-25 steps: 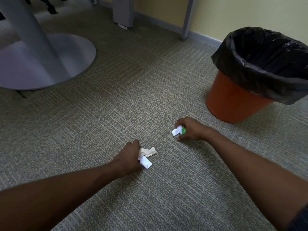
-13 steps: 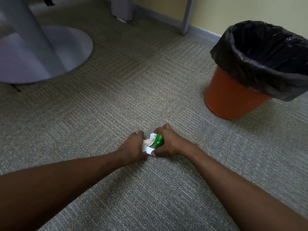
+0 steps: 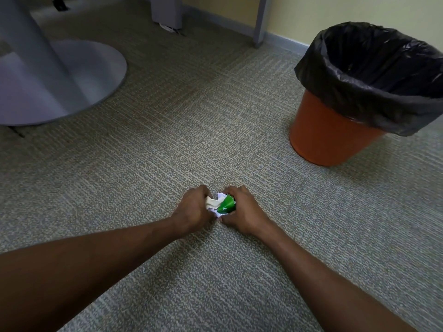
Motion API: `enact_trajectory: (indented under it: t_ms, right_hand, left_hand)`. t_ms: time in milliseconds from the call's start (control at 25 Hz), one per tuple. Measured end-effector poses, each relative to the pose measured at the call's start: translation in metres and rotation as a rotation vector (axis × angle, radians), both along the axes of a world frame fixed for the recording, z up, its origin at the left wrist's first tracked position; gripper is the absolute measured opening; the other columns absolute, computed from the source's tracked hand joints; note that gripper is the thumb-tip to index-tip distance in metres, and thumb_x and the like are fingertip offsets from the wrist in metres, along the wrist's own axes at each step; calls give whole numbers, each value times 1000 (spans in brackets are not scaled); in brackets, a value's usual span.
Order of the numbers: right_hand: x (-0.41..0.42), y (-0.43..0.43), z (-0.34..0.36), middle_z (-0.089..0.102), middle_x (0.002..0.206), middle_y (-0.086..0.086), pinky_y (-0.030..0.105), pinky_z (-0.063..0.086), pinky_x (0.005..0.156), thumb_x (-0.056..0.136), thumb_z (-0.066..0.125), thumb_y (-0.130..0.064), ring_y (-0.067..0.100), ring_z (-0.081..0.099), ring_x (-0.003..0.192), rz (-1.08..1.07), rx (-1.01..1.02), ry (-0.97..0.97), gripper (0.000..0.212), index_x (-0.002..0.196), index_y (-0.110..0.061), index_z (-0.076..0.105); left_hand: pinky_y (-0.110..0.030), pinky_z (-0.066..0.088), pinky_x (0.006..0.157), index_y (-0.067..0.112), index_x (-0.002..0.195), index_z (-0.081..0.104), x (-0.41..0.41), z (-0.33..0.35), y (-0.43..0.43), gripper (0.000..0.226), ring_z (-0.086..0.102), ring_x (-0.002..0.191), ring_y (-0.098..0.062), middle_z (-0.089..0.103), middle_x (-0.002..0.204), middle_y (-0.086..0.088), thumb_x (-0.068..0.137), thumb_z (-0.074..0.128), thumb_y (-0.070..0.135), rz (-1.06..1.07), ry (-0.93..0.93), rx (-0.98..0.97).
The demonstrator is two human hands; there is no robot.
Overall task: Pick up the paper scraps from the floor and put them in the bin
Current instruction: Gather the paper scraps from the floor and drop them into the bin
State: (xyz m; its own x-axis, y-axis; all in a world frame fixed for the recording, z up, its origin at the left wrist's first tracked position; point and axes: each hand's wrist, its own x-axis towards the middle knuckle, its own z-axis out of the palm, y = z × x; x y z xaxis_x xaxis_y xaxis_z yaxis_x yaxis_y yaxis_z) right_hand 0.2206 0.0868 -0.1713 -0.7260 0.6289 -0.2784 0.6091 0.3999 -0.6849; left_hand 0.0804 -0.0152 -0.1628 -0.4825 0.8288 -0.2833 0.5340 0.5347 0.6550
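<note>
A bundle of paper scraps (image 3: 218,202), white and cream with one green piece (image 3: 227,204), sits pressed between my two hands low over the carpet. My left hand (image 3: 194,210) closes on the cream and white scraps from the left. From the right, my right hand (image 3: 242,210) closes on the green and white scraps. The hands touch at the thumbs. Standing on the floor to the far right, well apart from my hands, is the orange bin (image 3: 328,137) with its black liner (image 3: 374,75).
A round grey table base (image 3: 79,77) with its column lies on the carpet at the far left. Grey furniture legs (image 3: 260,22) and a panel (image 3: 167,10) stand by the yellow wall at the back. Carpet (image 3: 191,130) stretches between my hands and the bin.
My hands were apart a second ago, each on its own scraps. They have come together and now press all the scraps into one bundle.
</note>
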Motion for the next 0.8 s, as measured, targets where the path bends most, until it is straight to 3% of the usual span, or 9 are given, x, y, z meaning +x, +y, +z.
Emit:
enact_trajectory:
  t_ms: [120,200,440,560,800]
  right_hand:
    - [2,-2,-5,61,115,4,30,57,84,70,85,-14,17,67,95,-99,-59,96,54,119,-22,63]
    - [5,-4,-4,67,113,6,31,61,80,71,84,-11,15,70,92,-157,-109,150,49,113,-26,64]
    - [25,-3,31,65,112,0,6,51,74,79,82,-3,1,66,94,-279,-143,333,49,117,-28,62]
    - [33,4,64,63,117,1,3,49,76,81,80,-4,-1,63,96,-329,-47,407,53,129,-16,62]
    - [51,43,143,59,118,-2,6,50,81,82,79,-8,3,64,98,-383,251,512,54,133,-15,62]
  left_hand:
    - [-22,46,64,12,102,64,9,6,3,31,65,84,-18,69,95,-4,76,81,12,38,-55,63]
    - [-13,42,57,12,97,65,16,11,5,24,63,77,-14,69,87,0,77,79,10,60,-88,96]
    - [-9,40,54,14,96,63,26,50,15,19,57,69,-5,65,81,5,82,76,9,-59,-35,184]
    - [-10,41,53,18,99,62,29,86,34,20,56,68,-5,63,82,8,84,73,9,-144,49,251]
    - [-7,39,51,20,104,62,48,164,84,23,53,66,0,60,83,11,85,72,13,-219,141,456]
